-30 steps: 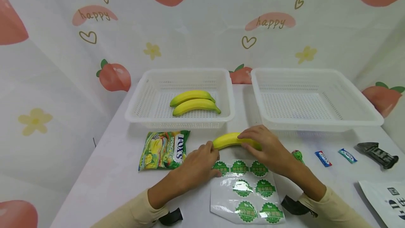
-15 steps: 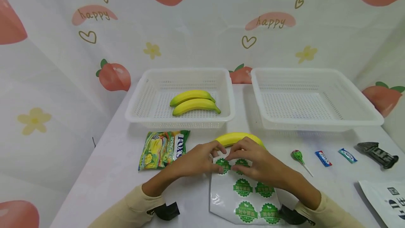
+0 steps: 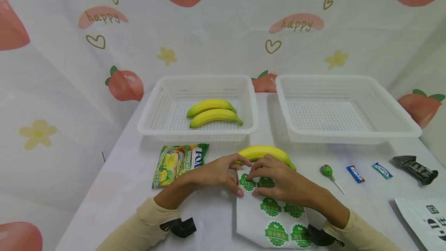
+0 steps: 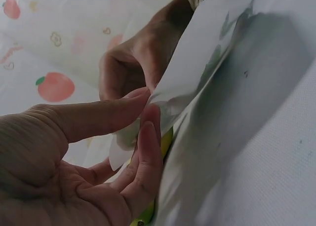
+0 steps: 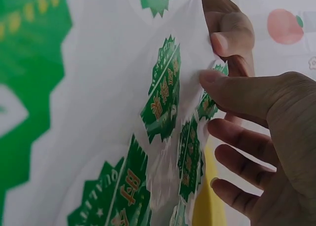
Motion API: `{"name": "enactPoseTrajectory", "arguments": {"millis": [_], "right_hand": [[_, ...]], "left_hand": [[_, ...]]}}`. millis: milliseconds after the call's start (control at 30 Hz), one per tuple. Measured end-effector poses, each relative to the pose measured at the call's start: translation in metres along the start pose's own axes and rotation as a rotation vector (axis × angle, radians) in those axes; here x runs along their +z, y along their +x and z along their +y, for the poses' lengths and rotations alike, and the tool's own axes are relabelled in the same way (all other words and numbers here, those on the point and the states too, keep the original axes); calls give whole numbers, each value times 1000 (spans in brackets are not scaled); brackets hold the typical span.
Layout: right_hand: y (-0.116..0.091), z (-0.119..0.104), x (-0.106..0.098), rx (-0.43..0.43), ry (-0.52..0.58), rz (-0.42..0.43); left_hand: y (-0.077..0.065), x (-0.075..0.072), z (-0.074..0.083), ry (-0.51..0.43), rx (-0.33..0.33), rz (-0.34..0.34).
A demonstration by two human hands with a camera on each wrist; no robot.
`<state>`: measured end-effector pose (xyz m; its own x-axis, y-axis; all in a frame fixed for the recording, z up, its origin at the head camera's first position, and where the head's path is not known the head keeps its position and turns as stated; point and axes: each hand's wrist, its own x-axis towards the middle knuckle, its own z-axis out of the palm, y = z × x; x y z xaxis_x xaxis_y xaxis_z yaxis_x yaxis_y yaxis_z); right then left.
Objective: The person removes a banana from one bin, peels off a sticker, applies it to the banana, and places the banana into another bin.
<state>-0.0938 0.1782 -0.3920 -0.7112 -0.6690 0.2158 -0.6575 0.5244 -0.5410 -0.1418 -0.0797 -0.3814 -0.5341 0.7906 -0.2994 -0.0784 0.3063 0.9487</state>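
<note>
A white sheet of round green stickers [image 3: 251,218] lies before me, its far edge raised in both hands. My left hand [image 3: 214,175] pinches the far left corner between thumb and fingers, as the left wrist view also shows. My right hand [image 3: 285,181] bends over the top row, thumb and forefinger pinching at the edge of the corner sticker [image 3: 247,184]. In the right wrist view its thumb [image 5: 237,90] presses on the sheet and the other fingers spread apart. A yellow banana [image 3: 266,152] lies just beyond the sheet, partly covered by the hands.
A white basket [image 3: 150,131] with two bananas [image 3: 216,116] stands behind, another basket [image 3: 352,135] to its right. A FOX'S candy bag [image 3: 175,165] lies left. On the right are a lollipop [image 3: 327,172], small wrapped candies [image 3: 355,174], a black packet [image 3: 416,169] and a white pouch [image 3: 423,218].
Both hands have left the banana and come nearer to take hold of the sticker sheet. The sheet's far edge has risen and the sheet has shifted slightly right.
</note>
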Motion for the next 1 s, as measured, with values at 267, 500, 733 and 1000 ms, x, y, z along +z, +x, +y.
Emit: {"name": "enactPoseTrajectory", "arguments": {"millis": [267,500,733,1000], "right_hand": [[0,4,1,-96,-16,40],[-2,6,-7,-112,14,94],[-2,8,-20,-214,-37,250],[-1,3,-21,-259,-123,269]], "left_hand": [[-2,1,1,4,-10,-2],[-7,3,6,255,-66,28],[-17,9,18,554,-23,65],[-13,11,19,366,17,264]]}}
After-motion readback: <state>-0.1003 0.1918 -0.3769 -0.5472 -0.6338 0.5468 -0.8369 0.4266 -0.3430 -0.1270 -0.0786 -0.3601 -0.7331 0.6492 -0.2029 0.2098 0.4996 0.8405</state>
